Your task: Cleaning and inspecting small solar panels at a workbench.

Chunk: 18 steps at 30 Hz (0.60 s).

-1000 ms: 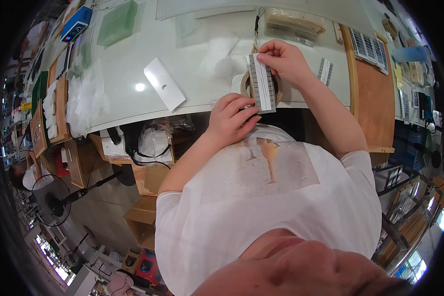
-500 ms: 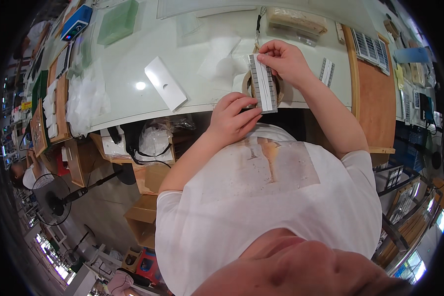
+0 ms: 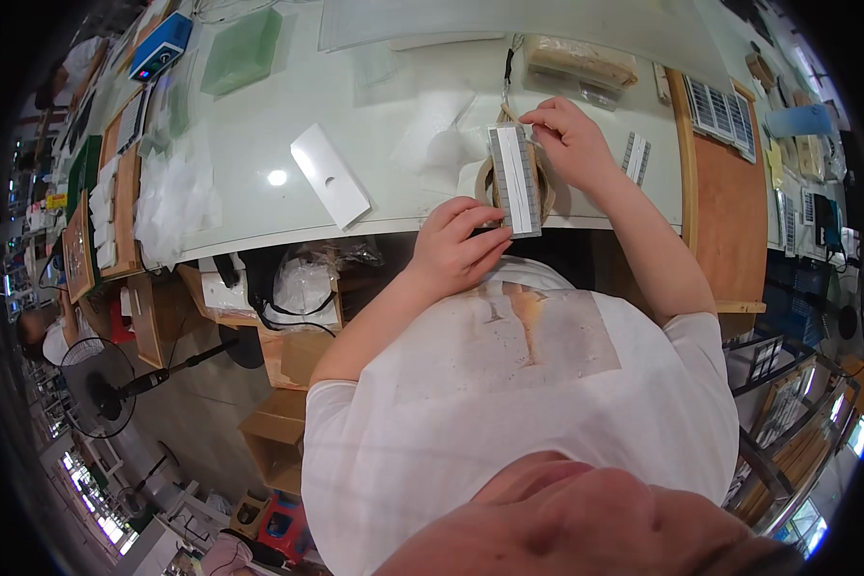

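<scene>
A narrow grey panel strip [image 3: 516, 182], with dark segments along both long edges and a white band down its middle, lies over the tape rolls [image 3: 487, 180] at the table's front edge. My left hand [image 3: 459, 245] grips its lower left edge, fingertips on the strip. Close to the upper right end of the strip is my right hand [image 3: 571, 144], its index finger stretched out and its thumb a little apart. I see nothing between those fingers. A similar, shorter strip [image 3: 636, 157] lies right of my right forearm.
A white folded box [image 3: 330, 178] lies left of my hands. Behind them sit a wrapped beige block [image 3: 581, 62] and clear plastic film [image 3: 442, 115]. Farther left are a green sheet stack [image 3: 242, 53] and a blue device [image 3: 161, 46]. A wooden board [image 3: 725, 192] flanks the table at right.
My right hand has lifted its thumb off the strip's upper end and shifted slightly right. My left hand keeps its hold on the lower part. The whole view has shifted slightly.
</scene>
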{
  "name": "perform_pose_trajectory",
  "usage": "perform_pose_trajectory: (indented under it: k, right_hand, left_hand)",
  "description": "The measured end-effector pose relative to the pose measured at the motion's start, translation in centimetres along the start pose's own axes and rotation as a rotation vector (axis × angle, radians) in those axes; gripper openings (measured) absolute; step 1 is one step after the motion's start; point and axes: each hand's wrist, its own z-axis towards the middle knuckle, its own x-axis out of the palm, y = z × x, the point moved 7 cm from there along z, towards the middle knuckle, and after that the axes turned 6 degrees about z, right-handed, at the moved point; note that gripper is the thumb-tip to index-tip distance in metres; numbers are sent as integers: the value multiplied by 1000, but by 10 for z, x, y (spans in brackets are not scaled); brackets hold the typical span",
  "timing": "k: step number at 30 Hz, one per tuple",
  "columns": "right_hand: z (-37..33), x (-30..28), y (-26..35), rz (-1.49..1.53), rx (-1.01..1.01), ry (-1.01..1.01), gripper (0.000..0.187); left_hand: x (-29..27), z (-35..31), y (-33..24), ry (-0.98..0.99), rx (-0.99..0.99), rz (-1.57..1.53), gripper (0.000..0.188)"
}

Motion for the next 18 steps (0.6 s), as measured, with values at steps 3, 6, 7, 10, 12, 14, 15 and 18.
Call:
perform_pose_trajectory:
  k: [3, 6, 7, 10, 12, 14, 15, 18]
  right_hand:
    - [-1, 2, 3, -55, -11, 28, 16]
    - [-2, 2, 5, -44, -2, 35, 17]
    - [-2, 2, 6, -44, -2, 34, 17]
    - [-2, 2, 6, -39, 11, 38, 17]
    - [-2, 2, 5, -36, 23, 46, 17]
    - [-1, 2, 5, -38, 16, 48, 17]
    - [-1, 2, 5, -40, 11, 50, 17]
    - [-1, 2, 5, -50, 1, 50, 17]
  left_hand:
    - [1, 0, 0, 5, -3, 0, 25]
    - [1, 0, 1, 8, -1, -3, 25]
    - [1, 0, 0, 9, 2, -5, 25]
    - [0, 1, 0, 7, 0, -5, 25]
    - [0, 1, 0, 9, 0, -3, 25]
    - [0, 1, 0, 11, 0, -1, 25]
    - [0, 1, 0, 10, -1, 0, 24]
    - [0, 1, 0, 8, -3, 1, 25]
